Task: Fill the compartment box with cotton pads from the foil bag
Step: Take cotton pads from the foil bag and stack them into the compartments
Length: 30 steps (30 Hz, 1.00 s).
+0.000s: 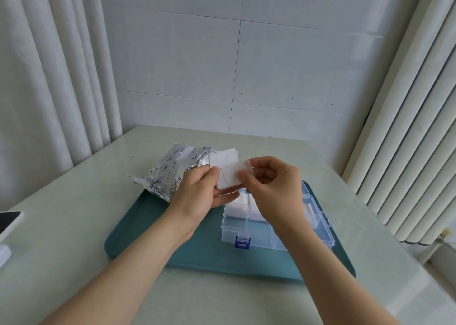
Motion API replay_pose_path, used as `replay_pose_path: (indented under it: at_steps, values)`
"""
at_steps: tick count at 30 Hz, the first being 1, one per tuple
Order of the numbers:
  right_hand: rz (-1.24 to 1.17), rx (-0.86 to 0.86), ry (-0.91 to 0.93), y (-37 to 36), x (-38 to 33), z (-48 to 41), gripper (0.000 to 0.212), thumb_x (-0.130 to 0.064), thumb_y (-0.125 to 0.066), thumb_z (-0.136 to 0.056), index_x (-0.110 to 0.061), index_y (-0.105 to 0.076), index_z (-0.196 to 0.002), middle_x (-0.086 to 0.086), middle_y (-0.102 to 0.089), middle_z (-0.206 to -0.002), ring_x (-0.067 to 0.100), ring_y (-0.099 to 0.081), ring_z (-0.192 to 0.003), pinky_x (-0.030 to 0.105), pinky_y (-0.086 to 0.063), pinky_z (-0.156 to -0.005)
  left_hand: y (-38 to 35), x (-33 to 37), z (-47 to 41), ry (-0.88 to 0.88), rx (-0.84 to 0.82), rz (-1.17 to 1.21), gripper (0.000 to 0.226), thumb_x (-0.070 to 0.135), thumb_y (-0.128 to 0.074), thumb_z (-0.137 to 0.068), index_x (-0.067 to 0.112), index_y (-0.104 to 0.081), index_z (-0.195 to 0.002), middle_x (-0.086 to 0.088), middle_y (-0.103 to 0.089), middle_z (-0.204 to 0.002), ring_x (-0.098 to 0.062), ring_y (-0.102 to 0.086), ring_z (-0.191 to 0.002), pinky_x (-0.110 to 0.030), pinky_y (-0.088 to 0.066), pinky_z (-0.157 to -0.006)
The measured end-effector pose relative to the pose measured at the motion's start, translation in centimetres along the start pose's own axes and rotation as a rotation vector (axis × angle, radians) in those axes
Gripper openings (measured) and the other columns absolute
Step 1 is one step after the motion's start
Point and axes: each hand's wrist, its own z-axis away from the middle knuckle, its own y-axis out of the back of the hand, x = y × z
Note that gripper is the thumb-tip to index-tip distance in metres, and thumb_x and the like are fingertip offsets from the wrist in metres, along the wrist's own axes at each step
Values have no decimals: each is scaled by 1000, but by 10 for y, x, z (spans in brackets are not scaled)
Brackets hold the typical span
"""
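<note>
A small stack of white square cotton pads (225,166) is held in the air above the tray. My left hand (199,191) grips the stack from the left and below. My right hand (274,184) pinches the right edge of the front pad. Behind my left hand lies the crumpled silver foil bag (167,171), its open end facing right. Below my hands stands the clear compartment box (246,226) with a blue latch (242,242), its lid open. White pads (240,205) lie in its far compartments; my right wrist hides part of the box.
The box and bag rest on a teal tray (172,245) on a pale green table (74,226). A dark-screened device (8,221) sits at the left table edge. White curtains (49,78) hang left, a radiator (407,152) stands right, a tiled wall behind.
</note>
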Motion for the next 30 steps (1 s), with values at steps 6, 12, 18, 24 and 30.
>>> replay_pose_path:
  at_steps: [6,12,18,24,30]
  values:
    - [57,-10,37,1,2,0,16,-6,-82,-85,-21,-77,-89,-7,-78,-78,16,-76,-71,44,-65,-72,-1,1,0,4,-14,6,33,12,-41,-114,-4,-67,-100,-17,-79,-110,-36,-78,-102,-48,-59,-98]
    - [52,32,7,5,0,-3,3,-17,-77,-94,-17,-80,-93,-5,-78,-79,14,-74,-65,43,-64,-70,3,-3,0,-28,-17,-71,33,9,-38,-114,4,-70,-123,-11,-79,-117,-29,-78,-105,-37,-63,-93]
    - [-79,-145,-93,11,-7,-2,7,-13,-81,-91,-7,-79,-91,13,-75,-72,17,-62,-55,31,-54,-57,4,-3,-2,2,0,6,36,10,-35,-115,-4,-68,-116,-17,-78,-115,-33,-77,-106,-48,-59,-100]
    - [73,-105,-19,4,0,-2,5,-18,-83,-90,-18,-79,-86,1,-76,-68,15,-70,-59,33,-57,-61,4,-1,-4,28,-42,121,40,19,-38,-115,-12,-61,-126,-26,-73,-122,-38,-76,-108,-51,-58,-102]
    - [128,-76,40,4,0,-1,6,-20,-83,-88,-24,-79,-86,-4,-76,-70,20,-73,-67,46,-63,-69,4,-5,0,-74,-99,-121,28,6,-44,-113,4,-69,-126,-6,-80,-117,-24,-77,-108,-28,-62,-91]
